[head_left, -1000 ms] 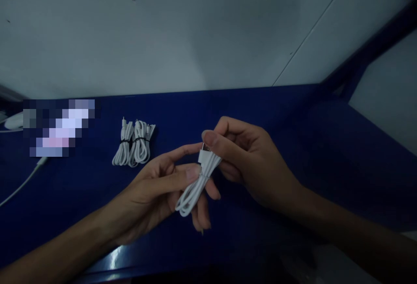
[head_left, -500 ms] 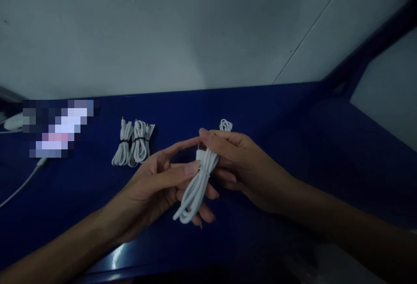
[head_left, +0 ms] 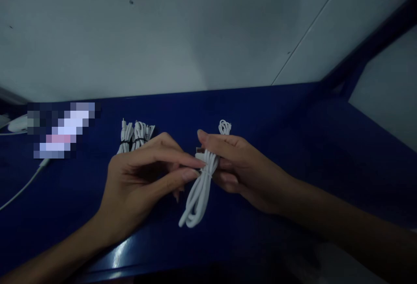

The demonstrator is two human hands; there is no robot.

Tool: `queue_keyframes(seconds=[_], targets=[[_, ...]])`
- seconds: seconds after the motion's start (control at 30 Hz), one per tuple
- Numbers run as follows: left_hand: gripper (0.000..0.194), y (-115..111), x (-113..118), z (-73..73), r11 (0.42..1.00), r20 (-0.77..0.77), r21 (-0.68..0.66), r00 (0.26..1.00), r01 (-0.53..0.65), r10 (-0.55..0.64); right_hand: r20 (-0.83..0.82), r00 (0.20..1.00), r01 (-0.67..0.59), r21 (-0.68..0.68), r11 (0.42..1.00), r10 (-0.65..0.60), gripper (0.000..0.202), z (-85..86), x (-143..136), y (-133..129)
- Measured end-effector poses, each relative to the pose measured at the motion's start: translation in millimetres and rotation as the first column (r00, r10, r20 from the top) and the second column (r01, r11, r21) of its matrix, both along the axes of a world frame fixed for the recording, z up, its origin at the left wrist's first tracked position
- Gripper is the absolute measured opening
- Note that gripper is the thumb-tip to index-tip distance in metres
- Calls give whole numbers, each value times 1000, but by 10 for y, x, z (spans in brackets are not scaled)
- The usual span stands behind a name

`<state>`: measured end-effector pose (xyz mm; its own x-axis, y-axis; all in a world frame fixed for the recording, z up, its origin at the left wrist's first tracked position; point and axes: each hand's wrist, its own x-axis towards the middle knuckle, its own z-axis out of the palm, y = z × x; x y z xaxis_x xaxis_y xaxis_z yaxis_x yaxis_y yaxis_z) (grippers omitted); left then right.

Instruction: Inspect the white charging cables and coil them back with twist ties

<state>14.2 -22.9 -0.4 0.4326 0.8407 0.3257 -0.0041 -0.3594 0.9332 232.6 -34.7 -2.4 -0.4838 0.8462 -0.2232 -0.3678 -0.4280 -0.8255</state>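
A white cable [head_left: 198, 201], folded into a bundle with a tie round its middle, hangs over the table with its loops pointing down. Its flat metal plug shows at the upper end. My right hand [head_left: 239, 162] is closed on the upper part of the bundle, thumb in front and fingers behind. From the left side my left hand [head_left: 150, 171] pinches at the tie with thumb and forefinger; its other fingers are curled below.
Tied white cable bundles [head_left: 140, 134] lie behind my left hand on the blue table [head_left: 182, 114]. Another small bundle [head_left: 224, 127] is beyond my right hand. A pixelated bright object [head_left: 68, 127] with a white cord sits at the left. A pale wall rises behind.
My left hand has drawn its fingers back from behind the bundle and moved its forefinger down to the tie. The bundle hangs slightly steeper in my right hand.
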Motion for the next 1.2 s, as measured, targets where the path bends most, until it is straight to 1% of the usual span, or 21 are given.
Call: queue_keyframes(seconds=[0.13, 0.27, 0.37, 0.47, 0.53, 0.6, 0.67, 0.73, 0.8, 0.9, 0.97, 1.1, 1.2], targets=[[16, 11, 11, -28, 1000, 4, 9, 1000, -22, 22, -9, 999, -53, -38, 998, 53, 51, -7, 0, -8], [18, -1, 27, -46, 993, 14, 84, 996, -88, 87, -32, 995, -92, -64, 994, 90, 56, -27, -8, -7], [19, -22, 29, -42, 972, -1, 198, 992, -124, 127, -48, 994, -99, -85, 991, 95, 57, -43, -11, -9], [20, -39, 6, -36, 930, -48, 342, 986, -136, 162, -59, 992, -118, -104, 988, 112, 50, -56, -2, -24], [21, -34, -16, -37, 902, -89, 417, 983, -109, 159, -59, 989, -141, -123, 982, 134, 47, -64, 9, -38], [24, -16, -27, -40, 879, -140, 473, 980, -59, 141, -50, 986, -162, -157, 974, 156, 49, -74, 20, -49], [29, 6, -19, -43, 854, -185, 520, 977, 10, 102, -39, 988, -155, -191, 969, 150, 51, -82, 25, -56], [35, 20, 3, -49, 819, -200, 570, 978, 69, 56, -22, 991, -137, -196, 971, 135, 50, -83, 20, -61], [39, 15, 23, -61, 790, -201, 609, 978, 75, 62, 5, 991, -130, -184, 974, 133, 47, -77, 7, -69], [37, -15, 30, -87, 770, -203, 638, 965, 3, 164, 34, 993, -106, -178, 978, 114, 48, -72, -23, -97], [34, -34, 27, -99, 762, -196, 647, 959, -30, 204, 37, 995, -83, -190, 978, 91, 49, -80, -39, -120], [29, -46, 39, -104, 779, -170, 624, 962, -63, 214, 31, 994, -96, -207, 974, 104, 48, -107, -47, -139], [31, -44, 54, -103, 798, -178, 600, 964, -53, 198, 42, 993, -100, -208, 973, 111, 48, -117, -46, -130]])
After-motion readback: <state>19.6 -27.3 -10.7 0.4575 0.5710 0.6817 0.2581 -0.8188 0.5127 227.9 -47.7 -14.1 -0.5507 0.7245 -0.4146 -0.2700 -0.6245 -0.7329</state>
